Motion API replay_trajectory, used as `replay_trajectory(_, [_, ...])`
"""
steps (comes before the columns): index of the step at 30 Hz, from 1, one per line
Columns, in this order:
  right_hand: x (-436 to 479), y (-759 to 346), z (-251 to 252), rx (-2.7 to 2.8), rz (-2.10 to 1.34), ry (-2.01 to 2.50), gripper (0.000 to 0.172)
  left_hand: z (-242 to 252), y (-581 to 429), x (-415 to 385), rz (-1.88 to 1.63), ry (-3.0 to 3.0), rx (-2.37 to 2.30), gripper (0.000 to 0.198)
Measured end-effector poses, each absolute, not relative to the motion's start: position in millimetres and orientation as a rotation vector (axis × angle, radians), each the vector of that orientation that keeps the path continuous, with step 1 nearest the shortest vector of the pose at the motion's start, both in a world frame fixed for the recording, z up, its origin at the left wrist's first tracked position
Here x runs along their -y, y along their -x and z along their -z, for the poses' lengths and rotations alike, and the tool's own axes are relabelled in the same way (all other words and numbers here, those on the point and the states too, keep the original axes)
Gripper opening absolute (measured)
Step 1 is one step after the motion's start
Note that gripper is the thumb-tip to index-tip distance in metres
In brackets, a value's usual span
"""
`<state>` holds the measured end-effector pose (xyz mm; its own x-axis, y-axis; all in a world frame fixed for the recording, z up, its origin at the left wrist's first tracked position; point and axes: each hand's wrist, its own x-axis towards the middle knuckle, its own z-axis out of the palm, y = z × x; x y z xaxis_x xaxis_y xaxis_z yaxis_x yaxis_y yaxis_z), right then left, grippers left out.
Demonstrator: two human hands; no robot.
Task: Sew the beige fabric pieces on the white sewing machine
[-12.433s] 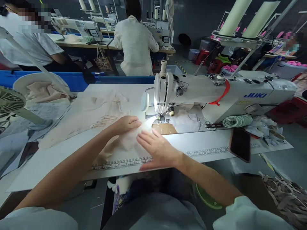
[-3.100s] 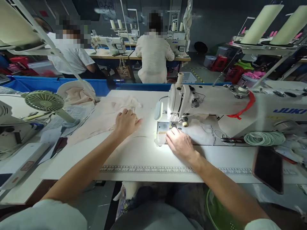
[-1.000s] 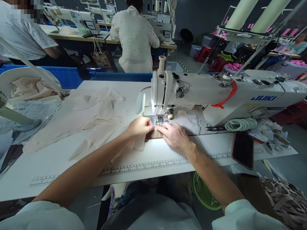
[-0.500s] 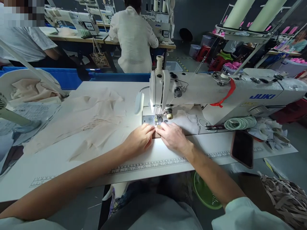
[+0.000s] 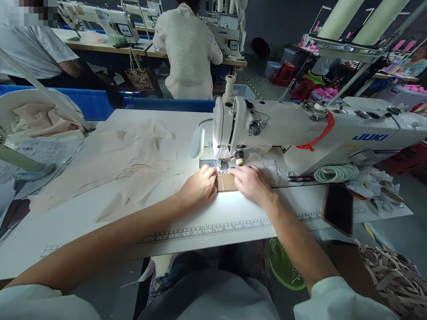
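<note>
My left hand point(image 5: 199, 186) lies just left of the sewing machine's needle area, fingers bent and pressed together. What they pinch is too small and hidden to name. On the other side, my right hand point(image 5: 252, 184) is closed too, thumb and forefinger together near the presser foot point(image 5: 222, 165); whatever is in it cannot be made out. A brown plate point(image 5: 227, 182) shows between the two hands, in front of the foot. The white sewing machine point(image 5: 273, 122) stands over them, its lamp lighting the spot. Pale fabric point(image 5: 267, 164) lies under the machine arm, behind my right hand.
Pale beige fabric pieces point(image 5: 143, 155) spread over the left of the white table. A phone point(image 5: 338, 209), a coil of green cord point(image 5: 336, 173) and scraps point(image 5: 375, 184) lie at right. Below is a green basket point(image 5: 286, 266). Co-workers sit ahead.
My hands have moved apart, the right one further to the right, so more of the brown plate shows between them. The whole view has shifted slightly.
</note>
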<state>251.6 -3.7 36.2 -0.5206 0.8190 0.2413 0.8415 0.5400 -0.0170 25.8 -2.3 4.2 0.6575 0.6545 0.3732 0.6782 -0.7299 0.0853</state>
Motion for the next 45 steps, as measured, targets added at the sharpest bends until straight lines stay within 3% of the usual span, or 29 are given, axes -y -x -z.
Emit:
replay_trajectory(15, [5.5,-249.2,-30.6,2.460,0.009,1.424,0.034,-8.0,-19.3,-4.2,0.637,2.820,0.966,0.031])
replay_trajectory(19, [-2.5,-246.5,-33.5,2.269,-0.144,1.538,0.025,-7.6,-17.8,-5.4,0.652,2.807,0.944,0.031])
replay_trajectory(25, [-21.4,-240.4,-38.5,2.108,-0.195,1.690,0.037,-3.0,-16.9,-8.6,0.668,2.799,0.916,0.029])
replay_trajectory(35, [-2.6,-244.8,-31.2,2.059,-0.176,1.669,0.028,-5.4,-17.2,-12.4,0.714,2.814,0.938,0.031])
replay_trajectory(45, [-9.8,-248.6,-30.0,2.072,-0.047,1.662,0.034,-6.0,-21.7,-15.1,0.657,2.850,1.055,0.031])
